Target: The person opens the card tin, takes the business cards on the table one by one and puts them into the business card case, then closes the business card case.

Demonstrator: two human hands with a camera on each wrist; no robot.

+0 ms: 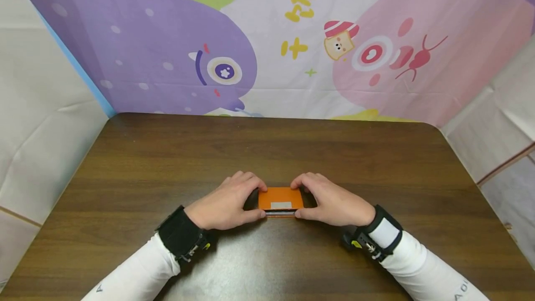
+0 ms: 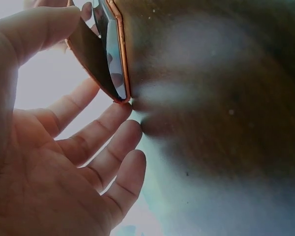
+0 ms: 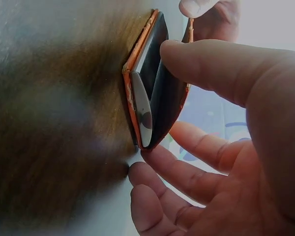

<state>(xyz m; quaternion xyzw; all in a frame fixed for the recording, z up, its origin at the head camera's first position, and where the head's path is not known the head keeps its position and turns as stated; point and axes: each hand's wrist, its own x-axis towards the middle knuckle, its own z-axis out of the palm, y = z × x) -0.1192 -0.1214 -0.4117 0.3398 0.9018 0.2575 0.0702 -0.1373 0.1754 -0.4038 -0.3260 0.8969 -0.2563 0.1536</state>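
Observation:
A small orange flip case [image 1: 279, 195] lies near the middle of the wooden table, a pale label [image 1: 281, 205] on its top. Its near side gapes a little, showing a dark inner cover [image 2: 91, 51] and a slim device [image 3: 143, 110] with a silver edge inside. My left hand [image 1: 227, 202] grips the left end, thumb at the near edge and index finger at the far edge. At the right end, my right hand [image 1: 338, 203] holds it the same way, its thumb at the raised flap's opening. The remaining fingers of both hands curve loosely behind and below the case.
The brown wooden table [image 1: 167, 152] stretches around the hands. Behind it hangs a cloth with cartoon prints [image 1: 284, 82], and white sheets [image 1: 46, 106] close off both sides. Black straps [image 1: 177, 233] with small cameras sit on both wrists.

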